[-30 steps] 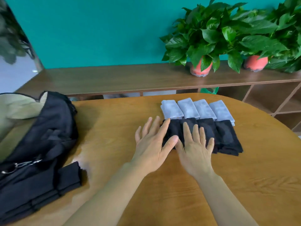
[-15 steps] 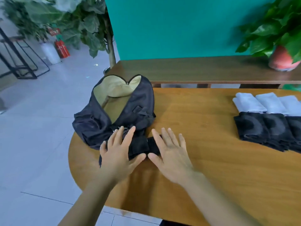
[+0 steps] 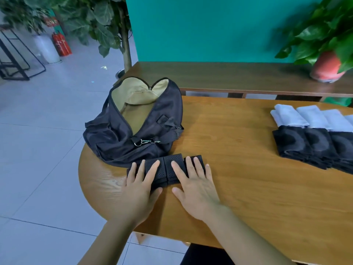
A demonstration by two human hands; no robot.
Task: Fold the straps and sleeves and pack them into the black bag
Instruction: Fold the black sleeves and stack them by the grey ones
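Observation:
A black bag [image 3: 114, 138] with a tan lining lies unzipped and gaping at the left end of the wooden table [image 3: 238, 188]. Just in front of it lie folded black perforated straps [image 3: 166, 169] in a row. My left hand [image 3: 140, 190] rests flat on the left part of the straps, fingers straight. My right hand [image 3: 194, 184] lies flat on their right part, fingers spread. At the right edge sit folded black sleeves [image 3: 313, 148] in a row, with folded pale blue sleeves [image 3: 313, 117] behind them.
A lower wooden shelf [image 3: 229, 77] runs behind the table against a teal wall, with a potted plant [image 3: 328, 64] on its right end. Left of the table is tiled floor, a tall plant, a red extinguisher [image 3: 62, 44] and a black metal stool frame.
My hands left the black sleeves on the right and came to the folded straps by the bag. The view swung left. In the last half second the fingers settled further onto the straps.

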